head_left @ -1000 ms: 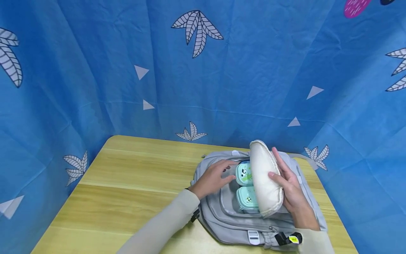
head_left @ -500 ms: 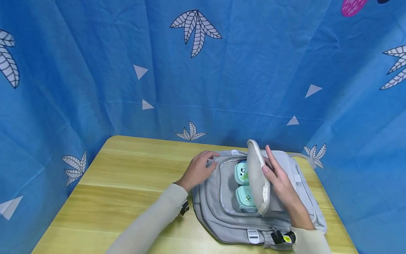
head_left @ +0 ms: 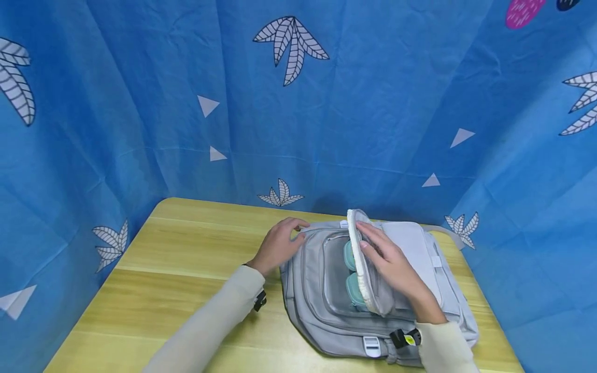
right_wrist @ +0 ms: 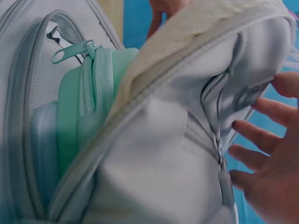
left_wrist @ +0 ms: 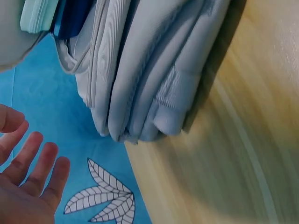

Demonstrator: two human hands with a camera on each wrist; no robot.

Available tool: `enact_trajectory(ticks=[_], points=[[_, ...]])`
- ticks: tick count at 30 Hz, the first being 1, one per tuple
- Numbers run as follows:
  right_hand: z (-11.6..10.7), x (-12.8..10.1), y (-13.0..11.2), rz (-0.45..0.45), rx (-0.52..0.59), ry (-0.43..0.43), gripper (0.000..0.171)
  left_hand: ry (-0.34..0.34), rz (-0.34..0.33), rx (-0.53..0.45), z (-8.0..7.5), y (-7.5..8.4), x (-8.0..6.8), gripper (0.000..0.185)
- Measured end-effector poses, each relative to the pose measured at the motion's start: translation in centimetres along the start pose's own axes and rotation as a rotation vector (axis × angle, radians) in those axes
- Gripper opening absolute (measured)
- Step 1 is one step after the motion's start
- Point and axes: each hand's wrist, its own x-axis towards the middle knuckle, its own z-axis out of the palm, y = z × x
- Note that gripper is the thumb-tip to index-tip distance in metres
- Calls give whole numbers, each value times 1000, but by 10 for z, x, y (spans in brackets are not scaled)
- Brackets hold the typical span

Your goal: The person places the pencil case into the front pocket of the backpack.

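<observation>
A grey backpack (head_left: 317,321) lies on the table with its front pocket unzipped. The pocket's flap (head_left: 368,280), pale-lined inside, stands up and leans left, partly covering two mint-green zippered cases (head_left: 355,290) in the pocket. My right hand (head_left: 391,265) rests its extended fingers on the flap's outer side; in the right wrist view these fingertips (right_wrist: 240,126) touch the grey fabric. Beside the backpack's upper left edge, my left hand (head_left: 276,248) holds nothing, its fingers loosely bent. A dark blue item (left_wrist: 72,18) shows beside a mint case in the left wrist view.
The wooden table (head_left: 186,259) extends left of the backpack. A blue curtain (head_left: 298,119) with leaf prints hangs behind and along both sides. A grey strap (head_left: 448,230) trails from the backpack's far right corner.
My right hand has pushed the flap left, from leaning right to leaning over the mint cases. My left hand has withdrawn left, away from the pocket.
</observation>
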Motion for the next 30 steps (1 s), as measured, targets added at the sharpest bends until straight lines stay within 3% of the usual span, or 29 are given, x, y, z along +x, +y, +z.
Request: enact_trajectory(ticks=[10, 25, 30], points=[[19, 18, -7, -60, -253, -148, 64, 0, -15, 56, -14, -9, 1, 30], [58, 32, 1, -138, -707, -166, 58, -44, -38, 150, -31, -11, 12, 31], [66, 35, 0, -126, -767, -183, 56, -47, -48, 157, -33, -12, 14, 30]])
